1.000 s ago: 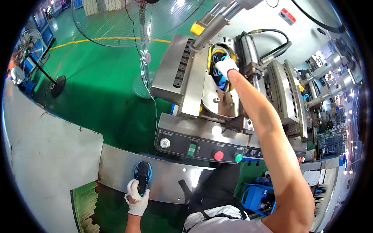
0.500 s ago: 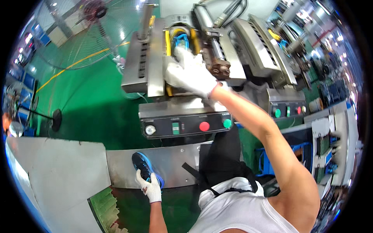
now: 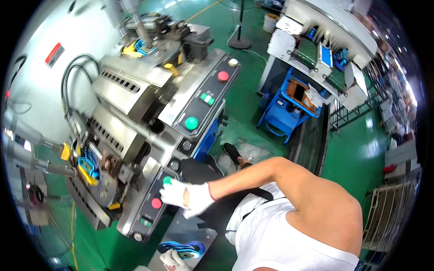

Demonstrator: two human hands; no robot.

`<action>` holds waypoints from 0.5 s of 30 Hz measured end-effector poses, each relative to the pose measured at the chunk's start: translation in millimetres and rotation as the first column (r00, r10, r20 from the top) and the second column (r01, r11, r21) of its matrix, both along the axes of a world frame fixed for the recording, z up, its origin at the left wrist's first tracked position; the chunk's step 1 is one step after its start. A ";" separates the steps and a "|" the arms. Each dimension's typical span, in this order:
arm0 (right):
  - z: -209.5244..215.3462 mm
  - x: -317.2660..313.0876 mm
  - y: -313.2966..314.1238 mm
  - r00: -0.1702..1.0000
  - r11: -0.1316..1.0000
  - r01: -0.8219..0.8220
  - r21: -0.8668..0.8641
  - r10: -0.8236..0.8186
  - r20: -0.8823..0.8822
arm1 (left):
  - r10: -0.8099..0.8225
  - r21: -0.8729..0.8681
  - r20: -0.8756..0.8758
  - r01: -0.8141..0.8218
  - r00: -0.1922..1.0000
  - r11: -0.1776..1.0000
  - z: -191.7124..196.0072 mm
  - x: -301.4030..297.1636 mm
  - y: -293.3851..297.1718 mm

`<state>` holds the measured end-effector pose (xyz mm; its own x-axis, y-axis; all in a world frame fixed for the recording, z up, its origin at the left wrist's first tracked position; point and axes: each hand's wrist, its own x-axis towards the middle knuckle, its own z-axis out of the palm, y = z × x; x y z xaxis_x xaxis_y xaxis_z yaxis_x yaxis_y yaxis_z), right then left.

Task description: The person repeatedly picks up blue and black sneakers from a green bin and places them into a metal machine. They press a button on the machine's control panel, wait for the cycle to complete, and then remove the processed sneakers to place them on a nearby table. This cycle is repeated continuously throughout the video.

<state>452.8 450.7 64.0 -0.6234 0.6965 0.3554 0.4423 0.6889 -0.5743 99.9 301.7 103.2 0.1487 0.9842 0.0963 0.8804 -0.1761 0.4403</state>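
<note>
right hand (image 3: 187, 197) open, moved from machine to green button (image 3: 167, 180) | left hand (image 3: 174, 260) still gripping blue shoe (image 3: 181, 248)

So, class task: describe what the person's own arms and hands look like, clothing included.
Both hands wear white knit work gloves. The right glove has a torn hole on its back. The left glove shows only partly at the lower edge. The right forearm is bare, and the white top is sleeveless.
</note>
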 end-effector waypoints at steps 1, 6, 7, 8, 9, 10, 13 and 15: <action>23.7 20.7 -22.8 0.997 0.954 -0.068 -0.291 0.073 0.006 | -0.020 -0.011 0.034 0.020 0.999 1.000 16.8 28.0 8.8; 52.4 104.5 -123.9 0.998 0.781 -0.049 -0.623 0.013 -0.062 | -0.227 0.055 0.269 0.221 0.936 0.974 47.4 185.7 64.5; 29.4 107.6 -141.1 0.983 0.876 0.042 -0.480 -0.121 -0.135 | -0.283 0.069 0.296 0.275 0.912 0.959 44.6 219.7 74.1; 6.5 110.2 -154.8 0.943 0.929 0.161 -0.333 -0.244 -0.225 | -0.343 0.079 0.321 0.336 0.883 0.939 45.8 257.6 84.1; 19.7 123.9 -156.3 0.843 0.864 0.232 -0.446 -0.408 -0.352 | -0.448 0.103 0.340 0.441 0.827 0.892 56.5 292.7 93.6; 28.4 147.5 -155.4 0.796 0.836 0.480 -0.265 -0.542 -0.270 | -0.544 0.132 0.352 0.535 0.762 0.835 70.4 330.7 102.8; 84.2 221.4 -176.0 0.548 0.551 0.785 -0.282 -0.831 -0.099 | -0.796 0.309 0.411 0.753 0.445 0.581 111.3 436.4 125.9; 75.9 258.5 -186.4 0.115 0.328 0.863 -0.385 -0.869 -0.482 | -0.850 0.377 0.450 0.804 0.275 0.460 136.3 493.2 125.2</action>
<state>711.4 264.2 139.8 0.7044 0.6377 0.3119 0.3624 0.0548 -0.9304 593.2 426.8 239.6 0.7816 0.3510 0.5156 -0.1315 -0.7153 0.6863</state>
